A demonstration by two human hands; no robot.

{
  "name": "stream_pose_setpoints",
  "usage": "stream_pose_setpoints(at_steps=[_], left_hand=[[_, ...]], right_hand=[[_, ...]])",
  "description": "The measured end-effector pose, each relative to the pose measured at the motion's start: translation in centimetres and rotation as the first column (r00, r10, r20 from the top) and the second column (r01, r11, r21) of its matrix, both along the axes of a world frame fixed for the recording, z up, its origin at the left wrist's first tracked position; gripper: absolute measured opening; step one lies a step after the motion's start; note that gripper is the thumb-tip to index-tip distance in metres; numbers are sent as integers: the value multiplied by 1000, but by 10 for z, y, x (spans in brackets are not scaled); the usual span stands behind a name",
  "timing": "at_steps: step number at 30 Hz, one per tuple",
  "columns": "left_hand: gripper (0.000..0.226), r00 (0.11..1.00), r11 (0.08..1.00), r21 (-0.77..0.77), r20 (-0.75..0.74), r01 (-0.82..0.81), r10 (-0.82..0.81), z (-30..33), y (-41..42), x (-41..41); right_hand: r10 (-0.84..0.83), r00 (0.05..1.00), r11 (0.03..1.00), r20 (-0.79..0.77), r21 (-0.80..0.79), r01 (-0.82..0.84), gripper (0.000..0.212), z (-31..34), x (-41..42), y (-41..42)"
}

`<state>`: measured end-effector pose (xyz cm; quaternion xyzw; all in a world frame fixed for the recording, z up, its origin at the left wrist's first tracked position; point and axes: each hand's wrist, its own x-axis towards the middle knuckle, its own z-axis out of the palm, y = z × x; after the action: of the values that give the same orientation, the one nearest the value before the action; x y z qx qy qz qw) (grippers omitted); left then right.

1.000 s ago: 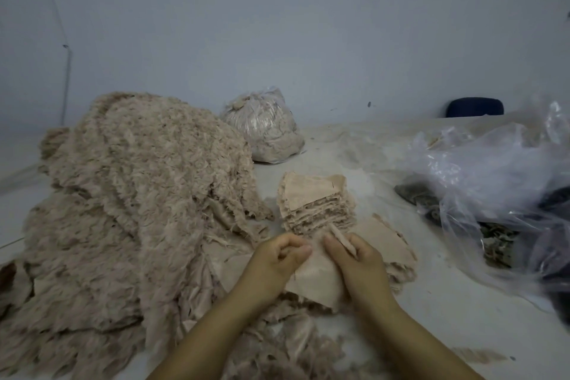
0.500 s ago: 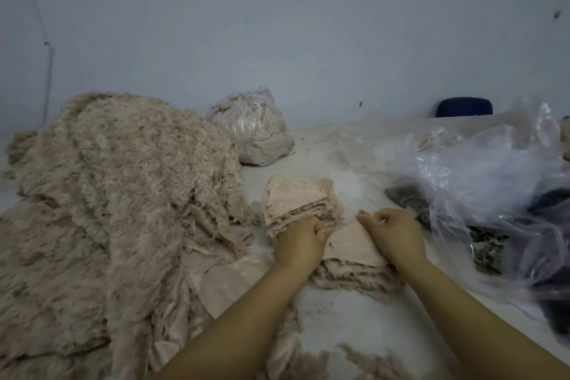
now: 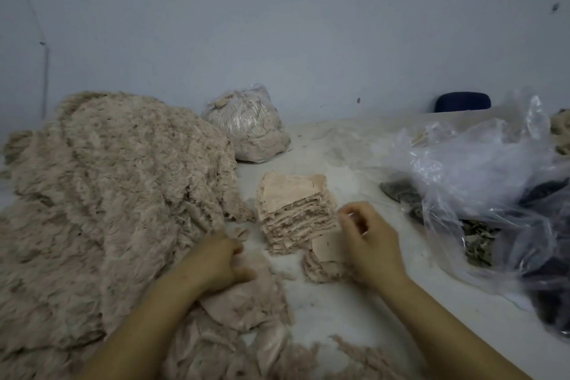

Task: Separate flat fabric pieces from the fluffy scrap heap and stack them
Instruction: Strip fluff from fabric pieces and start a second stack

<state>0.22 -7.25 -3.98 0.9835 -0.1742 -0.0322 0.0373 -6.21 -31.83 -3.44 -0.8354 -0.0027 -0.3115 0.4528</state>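
Note:
A big fluffy beige scrap heap [image 3: 117,194] fills the left side of the table. A tall stack of flat peach fabric pieces [image 3: 293,210] stands in the middle, with a lower stack [image 3: 324,259] just in front of it to the right. My right hand [image 3: 367,244] hovers over the lower stack with loosely curled fingers and holds nothing. My left hand [image 3: 216,259] lies at the heap's near edge on a flat fabric piece [image 3: 246,299]. Its fingers are bent and blurred, so a grip does not show.
A tied clear bag of scraps [image 3: 249,129] sits at the back by the wall. Crumpled clear plastic bags [image 3: 481,182] with dark scraps cover the right side. Loose fluffy bits [image 3: 354,355] lie near the table's front edge. A dark blue chair back [image 3: 462,102] stands behind.
The piece both hands carried now lies on the lower stack. My left hand has moved left to the heap's edge, and my right hand has lifted off the stack.

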Motion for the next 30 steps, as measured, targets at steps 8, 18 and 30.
stream_pose_setpoints(at_steps=[8,18,30], left_hand=[[25,984,857,-486,113,173,-135,-7,2,-16],[42,984,599,-791,177,124,30,-20,0,-12],[46,991,384,-921,18,67,-130,-24,-22,-28]], right_hand=[[359,836,914,-415,-27,-406,51,-33,-13,60],[421,897,769,-136,578,-274,22,-31,-12,67],[388,899,773,-203,602,-199,29,-23,-15,60]])
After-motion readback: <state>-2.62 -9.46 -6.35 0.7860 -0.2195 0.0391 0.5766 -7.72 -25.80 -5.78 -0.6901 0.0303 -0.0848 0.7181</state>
